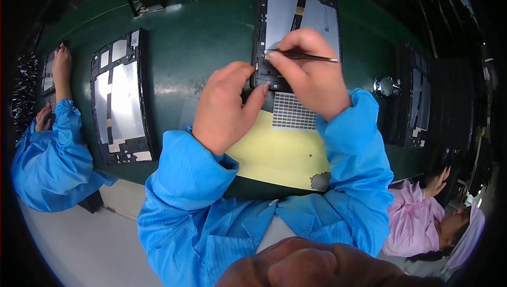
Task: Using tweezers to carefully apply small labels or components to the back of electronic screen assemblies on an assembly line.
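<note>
Green belt (200,49) carries open tablet frames; right hand (311,73) pinches tweezers (311,57) over the middle frame's (296,17) near edge, left hand (224,104) steadying it, fitting apparently unfinished.

A second open tablet frame (122,98) lies on the green belt (195,38) at left, a round metal weight (386,86) at right, and blue-sleeved (50,155) and pink-clad (417,218) co-workers flank it.
</note>
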Motion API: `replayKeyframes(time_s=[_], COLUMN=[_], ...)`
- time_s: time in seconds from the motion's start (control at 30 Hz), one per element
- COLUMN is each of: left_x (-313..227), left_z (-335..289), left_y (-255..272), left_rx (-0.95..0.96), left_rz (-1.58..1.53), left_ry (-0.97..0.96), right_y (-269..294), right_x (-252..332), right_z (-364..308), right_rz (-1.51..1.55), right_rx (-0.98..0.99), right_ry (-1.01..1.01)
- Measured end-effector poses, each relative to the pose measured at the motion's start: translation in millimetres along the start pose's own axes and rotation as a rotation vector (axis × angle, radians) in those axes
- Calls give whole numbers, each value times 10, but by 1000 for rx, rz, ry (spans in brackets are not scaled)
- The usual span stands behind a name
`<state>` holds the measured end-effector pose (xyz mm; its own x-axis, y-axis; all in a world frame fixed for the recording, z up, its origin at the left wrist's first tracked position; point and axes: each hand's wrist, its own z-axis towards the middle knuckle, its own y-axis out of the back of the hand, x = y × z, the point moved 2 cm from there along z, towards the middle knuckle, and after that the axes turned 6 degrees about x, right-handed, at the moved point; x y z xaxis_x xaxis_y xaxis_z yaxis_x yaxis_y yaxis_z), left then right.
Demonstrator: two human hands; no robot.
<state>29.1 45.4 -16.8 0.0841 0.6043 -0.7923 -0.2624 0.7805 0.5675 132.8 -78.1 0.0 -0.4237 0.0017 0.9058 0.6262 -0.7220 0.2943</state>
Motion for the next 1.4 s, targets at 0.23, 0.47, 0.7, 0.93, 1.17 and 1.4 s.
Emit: replayKeyframes(time_s=[0.23, 0.47, 0.7, 0.93, 1.17, 1.4], left_x=[-40, -175, -164, -154, 451, 664], left_z=[-14, 79, 186, -585, -1666, -1583], left_y=[-26, -94, -256, 563, 1563, 1932], left_rx=[-65, 15, -297, -359, -669, -444], left_rz=[357, -35, -1018, -1220, -917, 867], left_ry=[-24, 153, 366, 223, 237, 572], right_y=[626, 654, 638, 782, 624, 809], right_x=[-161, -408, -420, -347, -295, -14], right_z=[-356, -359, -341, -438, -351, -498], right_rz=[214, 737, 929, 793, 684, 526], right_rx=[-562, -755, -734, -706, -571, -585], right_ry=[-57, -165, -144, -114, -213, -137])
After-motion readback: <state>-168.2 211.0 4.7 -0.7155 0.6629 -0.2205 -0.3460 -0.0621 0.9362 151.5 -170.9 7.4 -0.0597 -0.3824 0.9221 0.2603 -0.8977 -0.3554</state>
